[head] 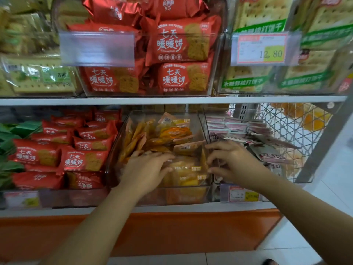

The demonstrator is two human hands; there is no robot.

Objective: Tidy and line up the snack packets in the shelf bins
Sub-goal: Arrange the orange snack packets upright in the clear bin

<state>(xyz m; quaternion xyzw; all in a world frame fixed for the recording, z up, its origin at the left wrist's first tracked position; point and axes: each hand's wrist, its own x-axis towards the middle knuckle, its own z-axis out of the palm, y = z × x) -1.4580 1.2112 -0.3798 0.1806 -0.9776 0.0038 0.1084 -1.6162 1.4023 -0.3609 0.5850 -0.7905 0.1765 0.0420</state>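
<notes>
I am reaching both hands into the clear middle bin (202,119) on the lower shelf, where the orange packets (172,134) are lying in a loose heap. My left hand (147,169) is lying flat on top of the front packets, fingers spread and loose, pressing down rather than gripping anything. My right hand (233,161) is hovering at the bin's right wall, fingers curled and parted; whether the tips are pinching the edge of a packet I cannot tell, since the blur and the wall are hiding the contact. Between my two hands, a few yellow packets (189,173) are already standing in a rough row against the front wall, while those just beyond my fingertips are leaning every which way. So I am judging this bin as barely begun. To the left of my left hand the red packets (82,159) are lying fairly orderly, though some are skewed. To the right of my right hand the pink packets (267,152) are sliding and overlapping, so that bin looks like it is waiting for me too.
</notes>
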